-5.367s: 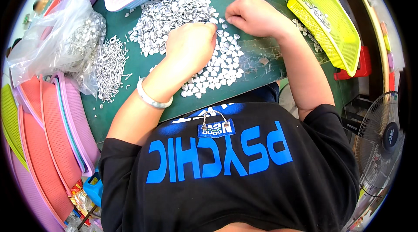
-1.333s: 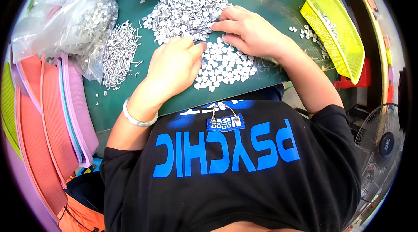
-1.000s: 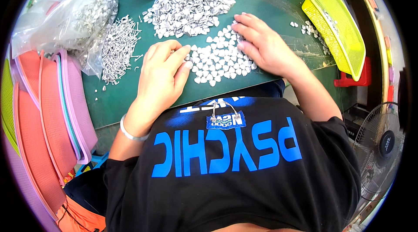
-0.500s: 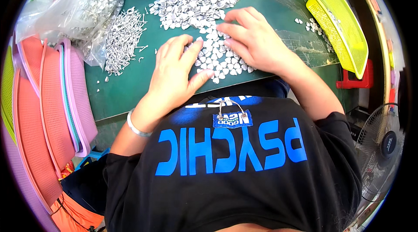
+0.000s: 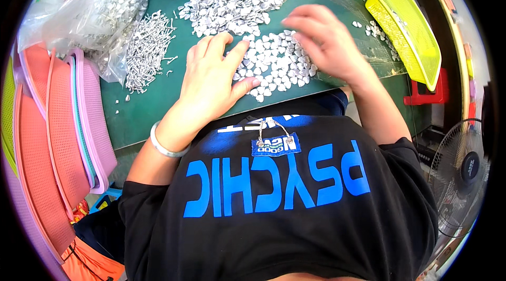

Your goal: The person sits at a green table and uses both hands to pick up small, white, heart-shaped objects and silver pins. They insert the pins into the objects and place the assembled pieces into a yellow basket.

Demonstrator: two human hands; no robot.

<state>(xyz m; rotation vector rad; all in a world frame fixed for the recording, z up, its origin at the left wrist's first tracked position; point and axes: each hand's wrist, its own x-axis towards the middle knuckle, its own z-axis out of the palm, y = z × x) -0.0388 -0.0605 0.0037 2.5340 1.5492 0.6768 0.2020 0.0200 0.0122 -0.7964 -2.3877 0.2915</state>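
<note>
Small silvery heart-shaped pieces lie spread out on the green table close to its near edge. My left hand rests at the left side of them, palm down, fingers apart, with its fingertips and thumb touching the outermost pieces. To their right my right hand hovers just over the table, slightly blurred. Its fingers are loosely bent and apart, with nothing visible in them. Beyond both hands is a dense heap of the same silvery pieces.
A pile of small metal screw-like pins lies at left beside a clear plastic bag of parts. Stacked pink and purple baskets stand at the left edge. A yellow-green basket sits at right, above a fan.
My right hand has moved right, off the spread pieces, uncovering more of them. The pieces now reach further right. My left hand has stayed nearly in place.
</note>
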